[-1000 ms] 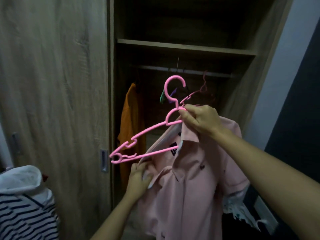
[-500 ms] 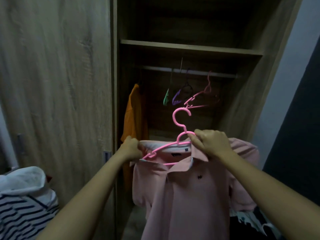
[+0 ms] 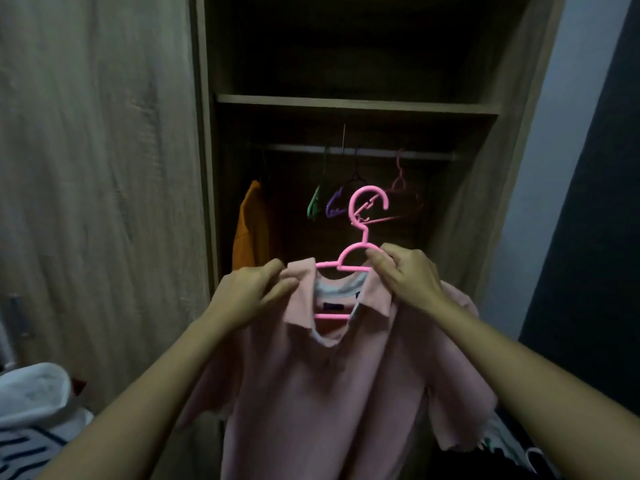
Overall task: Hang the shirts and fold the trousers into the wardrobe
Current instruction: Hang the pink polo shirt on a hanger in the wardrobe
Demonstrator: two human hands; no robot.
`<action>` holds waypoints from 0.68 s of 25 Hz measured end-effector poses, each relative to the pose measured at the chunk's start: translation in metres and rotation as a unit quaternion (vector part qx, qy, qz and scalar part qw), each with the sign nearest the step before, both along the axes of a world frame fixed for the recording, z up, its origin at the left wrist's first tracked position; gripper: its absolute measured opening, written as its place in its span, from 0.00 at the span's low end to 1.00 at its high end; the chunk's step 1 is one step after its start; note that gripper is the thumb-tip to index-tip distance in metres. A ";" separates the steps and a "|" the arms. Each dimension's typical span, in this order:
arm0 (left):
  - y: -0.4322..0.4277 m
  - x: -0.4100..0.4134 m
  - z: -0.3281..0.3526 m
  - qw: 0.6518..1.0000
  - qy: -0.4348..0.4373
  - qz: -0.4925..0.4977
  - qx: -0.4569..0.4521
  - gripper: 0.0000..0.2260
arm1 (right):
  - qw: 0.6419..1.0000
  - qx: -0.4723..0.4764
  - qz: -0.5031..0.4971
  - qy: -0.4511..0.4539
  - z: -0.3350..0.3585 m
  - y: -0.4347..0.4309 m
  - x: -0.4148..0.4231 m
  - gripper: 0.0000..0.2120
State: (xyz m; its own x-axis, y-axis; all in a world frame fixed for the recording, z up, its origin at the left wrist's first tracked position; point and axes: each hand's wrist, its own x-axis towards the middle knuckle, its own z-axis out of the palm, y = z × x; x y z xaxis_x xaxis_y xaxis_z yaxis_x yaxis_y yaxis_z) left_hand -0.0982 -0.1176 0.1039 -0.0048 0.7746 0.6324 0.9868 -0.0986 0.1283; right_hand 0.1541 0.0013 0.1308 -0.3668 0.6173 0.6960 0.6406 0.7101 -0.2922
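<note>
A pink polo shirt (image 3: 322, 386) hangs in front of me on a pink plastic hanger (image 3: 363, 233), whose hook stands upright above the collar. My left hand (image 3: 252, 296) pinches the shirt's left collar and shoulder. My right hand (image 3: 405, 275) grips the right collar together with the hanger's right arm. Both are held in front of the open wardrobe, below its hanging rail (image 3: 360, 152). The hanger's shoulders are hidden inside the shirt.
On the rail hang an orange shirt (image 3: 251, 226) at the left and empty green (image 3: 314, 206), purple (image 3: 334, 206) and pink (image 3: 403, 192) hangers. A wooden shelf (image 3: 356, 103) runs above the rail. The wardrobe door (image 3: 100, 168) stands at the left. Striped and white clothes (image 3: 34, 420) lie at the lower left.
The hanger has gone from tilted outside the shirt to level inside the collar. My left hand rose from the shirt front to the left shoulder, and the shirt now hangs straight.
</note>
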 end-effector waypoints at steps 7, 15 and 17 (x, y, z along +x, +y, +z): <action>-0.013 -0.045 0.014 0.987 -0.132 -0.010 0.096 0.15 | 0.998 -0.053 -0.020 0.006 -0.010 0.029 0.054 0.27; -0.024 -0.064 0.024 0.976 -0.200 0.014 0.083 0.11 | 0.992 -0.041 0.025 0.114 -0.015 0.037 0.076 0.20; -0.024 -0.055 0.023 0.970 -0.229 -0.002 0.080 0.09 | 0.987 -0.097 -0.081 0.103 -0.014 0.049 0.083 0.24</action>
